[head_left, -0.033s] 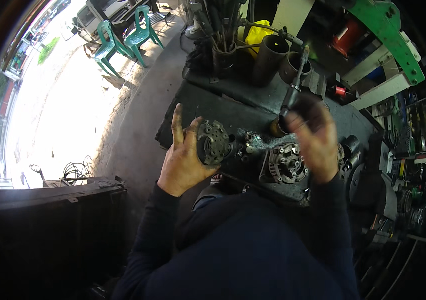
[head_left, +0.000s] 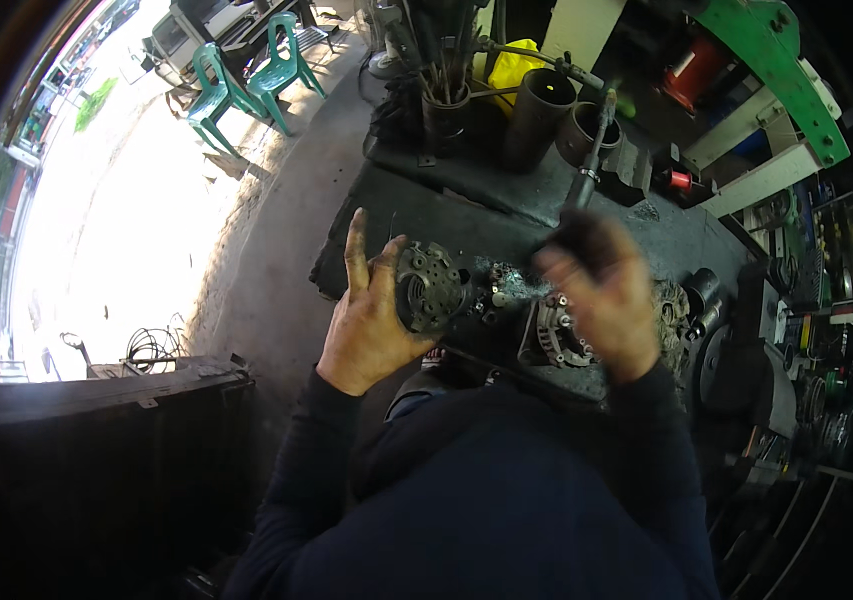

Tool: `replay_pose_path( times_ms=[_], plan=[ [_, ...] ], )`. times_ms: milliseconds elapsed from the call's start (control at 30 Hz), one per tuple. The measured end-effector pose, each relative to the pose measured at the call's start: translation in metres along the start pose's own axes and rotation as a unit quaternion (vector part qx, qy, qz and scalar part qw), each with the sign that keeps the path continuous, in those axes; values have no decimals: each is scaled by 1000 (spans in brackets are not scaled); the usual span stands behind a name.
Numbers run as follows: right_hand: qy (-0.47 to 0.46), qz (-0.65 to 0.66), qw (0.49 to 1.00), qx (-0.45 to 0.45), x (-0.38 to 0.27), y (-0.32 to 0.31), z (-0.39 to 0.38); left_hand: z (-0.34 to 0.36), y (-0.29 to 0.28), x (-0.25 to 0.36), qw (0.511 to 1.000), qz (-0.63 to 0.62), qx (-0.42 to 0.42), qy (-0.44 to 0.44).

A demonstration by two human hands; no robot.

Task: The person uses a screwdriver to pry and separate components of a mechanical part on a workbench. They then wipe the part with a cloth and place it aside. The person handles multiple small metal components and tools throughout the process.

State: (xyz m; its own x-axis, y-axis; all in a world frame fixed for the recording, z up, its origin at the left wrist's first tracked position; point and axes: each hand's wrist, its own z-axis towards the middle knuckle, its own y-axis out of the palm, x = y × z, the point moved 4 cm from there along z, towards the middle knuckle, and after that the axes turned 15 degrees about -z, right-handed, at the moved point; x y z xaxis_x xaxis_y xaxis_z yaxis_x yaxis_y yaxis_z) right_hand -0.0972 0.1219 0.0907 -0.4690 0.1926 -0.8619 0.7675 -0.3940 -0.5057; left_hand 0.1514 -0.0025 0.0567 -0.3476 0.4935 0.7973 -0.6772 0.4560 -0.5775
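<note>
My left hand (head_left: 371,318) grips a round, dark metal part (head_left: 433,288) by its edge, thumb below and index finger on top, another finger raised. The part's face has several holes and looks like an alternator piece. Blurred by motion, my right hand (head_left: 601,300) hangs over the bench, partly covering a round alternator housing (head_left: 554,335) with a ring of slots. Whether its fingers hold anything cannot be made out. Just beyond it lies a slim grey tool (head_left: 591,170) with a brass-coloured tip, its near end hidden behind the hand. Small metal bits (head_left: 494,298) lie between the hands.
Beyond the dark workbench (head_left: 466,212) top stand a can of rods (head_left: 446,120), a tall metal cylinder (head_left: 541,115) and a yellow bag (head_left: 514,65). Another metal housing (head_left: 670,310) sits right. A green press frame (head_left: 771,70) rises far right, green chairs (head_left: 286,75) far left.
My right hand has moved slightly left and nearer the small metal bits, covering more of the alternator housing. My left hand and its round part have hardly moved.
</note>
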Motion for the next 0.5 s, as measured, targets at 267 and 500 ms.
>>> replay_pose_path(
  times_ms=[267, 500],
  plan=[
    [98, -13, 992, -83, 0, 72, 5, -3, 13, 5, 994, -86, 21, 70],
    [92, 42, 990, -100, 13, 77, 1, -10, 15, -18, 937, -348, 16, 32]
  ],
)
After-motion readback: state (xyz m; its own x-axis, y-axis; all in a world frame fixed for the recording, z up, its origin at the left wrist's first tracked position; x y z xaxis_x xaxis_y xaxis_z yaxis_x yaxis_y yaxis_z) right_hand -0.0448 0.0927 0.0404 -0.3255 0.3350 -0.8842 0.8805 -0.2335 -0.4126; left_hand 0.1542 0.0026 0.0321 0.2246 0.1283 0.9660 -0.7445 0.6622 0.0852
